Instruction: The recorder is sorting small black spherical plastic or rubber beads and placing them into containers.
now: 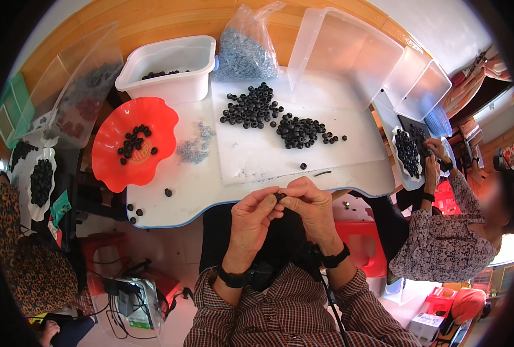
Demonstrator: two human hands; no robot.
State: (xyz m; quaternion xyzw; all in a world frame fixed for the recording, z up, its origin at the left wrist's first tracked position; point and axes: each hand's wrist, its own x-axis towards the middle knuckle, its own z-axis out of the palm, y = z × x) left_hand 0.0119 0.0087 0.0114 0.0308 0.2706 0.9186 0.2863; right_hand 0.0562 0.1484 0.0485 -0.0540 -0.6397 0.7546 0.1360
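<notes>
Just in front of the table's near edge, my left hand [250,222] and my right hand [314,213] meet fingertip to fingertip. Both pinch one small round black part [279,197], mostly hidden by the thumbs and fingers. Beyond them, two heaps of similar black bead-like parts, a left heap [250,107] and a right heap [300,132], lie on a white board [245,153]. A single black part [303,166] and a thin dark strip [323,172] rest nearer to me. Small clear bluish pieces [194,147] are scattered left of the board.
A red scalloped bowl [107,156] with black parts stands at the left. Behind it are a white tub [170,85] and a plastic bag of bluish pieces [242,55]. A translucent bin [341,49] borders the far right. Another person [451,237] works at the right-hand table.
</notes>
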